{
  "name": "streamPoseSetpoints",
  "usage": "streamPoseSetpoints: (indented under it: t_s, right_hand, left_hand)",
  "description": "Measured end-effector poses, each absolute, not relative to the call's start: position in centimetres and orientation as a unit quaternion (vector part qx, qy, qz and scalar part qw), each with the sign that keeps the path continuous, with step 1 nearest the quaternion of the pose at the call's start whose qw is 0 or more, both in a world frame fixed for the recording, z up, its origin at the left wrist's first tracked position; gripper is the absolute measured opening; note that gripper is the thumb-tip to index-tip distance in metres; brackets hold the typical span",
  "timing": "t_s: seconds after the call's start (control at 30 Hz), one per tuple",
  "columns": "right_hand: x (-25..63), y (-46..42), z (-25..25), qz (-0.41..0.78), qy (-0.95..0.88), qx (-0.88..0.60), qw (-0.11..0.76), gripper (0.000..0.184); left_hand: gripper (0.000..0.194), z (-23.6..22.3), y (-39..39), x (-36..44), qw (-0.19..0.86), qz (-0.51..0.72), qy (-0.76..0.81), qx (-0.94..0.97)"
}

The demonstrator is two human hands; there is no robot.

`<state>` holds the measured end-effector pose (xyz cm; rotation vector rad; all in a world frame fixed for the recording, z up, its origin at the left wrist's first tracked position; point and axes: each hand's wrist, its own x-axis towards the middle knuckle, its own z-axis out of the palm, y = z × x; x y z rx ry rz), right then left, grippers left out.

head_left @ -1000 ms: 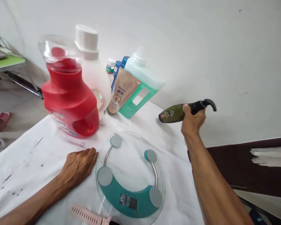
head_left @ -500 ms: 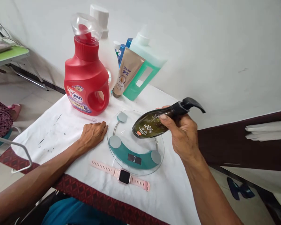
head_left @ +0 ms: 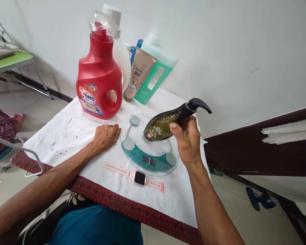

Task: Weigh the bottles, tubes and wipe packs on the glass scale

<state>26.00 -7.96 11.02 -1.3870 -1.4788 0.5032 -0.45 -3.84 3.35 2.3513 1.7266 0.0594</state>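
Note:
My right hand [head_left: 187, 141] grips a dark green pump bottle [head_left: 159, 127] with a black pump head. The bottle leans steeply, its base low to the left over a round glass scale [head_left: 149, 158]; whether the base touches the glass I cannot tell. The scale has a teal curved band, grey round pads and a small dark display. My left hand [head_left: 105, 136] lies closed on the white cloth, knuckles up, beside the scale's left rim. No object shows in it. A pink-strapped smartwatch [head_left: 139, 178] lies flat in front of the scale.
A red OMO detergent bottle [head_left: 99, 78], a white bottle [head_left: 122, 61], a Rejoice tube [head_left: 140, 73] and a green-liquid bottle [head_left: 153, 73] stand at the back by the wall. Another person's leg [head_left: 2, 119] shows at left. Dark slippers [head_left: 260, 199] lie on the floor.
The camera view has shifted slightly, so things appear a little higher. The pump bottle stays tilted in my right hand above the scale. My left hand keeps its place by the scale.

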Motion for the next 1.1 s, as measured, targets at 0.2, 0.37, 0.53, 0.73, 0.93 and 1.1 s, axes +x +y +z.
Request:
streamPoseSetpoints:
  t_s: [0.2,0.37,0.53,0.73,0.93,1.1]
  right_hand:
    - [30.1,-12.1,5.3,0.099,-0.460,-0.684,0.557,0.060]
    - [33.4,-12.7,-0.4,0.144,-0.361,-0.715,0.581,0.070]
    - [33.4,-12.1,-1.5,0.144,-0.376,-0.709,0.579,0.069]
    - [33.9,-12.0,-1.6,0.145,-0.381,-0.706,0.579,0.069]
    - [34.2,-12.0,-1.7,0.141,-0.384,-0.714,0.568,0.069]
    - [33.7,-12.2,-0.9,0.139,-0.380,-0.726,0.557,0.066]
  left_hand:
    - [0.048,3.3,-4.0,-0.6,0.104,0.040,0.591,0.799]
    - [0.047,3.5,-4.0,-0.7,0.112,0.043,0.586,0.801]
    - [0.047,3.7,-4.2,-0.7,0.117,0.044,0.590,0.797]
    - [0.046,3.7,-4.2,-0.7,0.114,0.043,0.592,0.797]
    - [0.047,3.7,-4.1,-0.6,0.106,0.033,0.594,0.796]
    - [0.044,3.9,-4.0,-0.5,0.117,0.031,0.595,0.794]
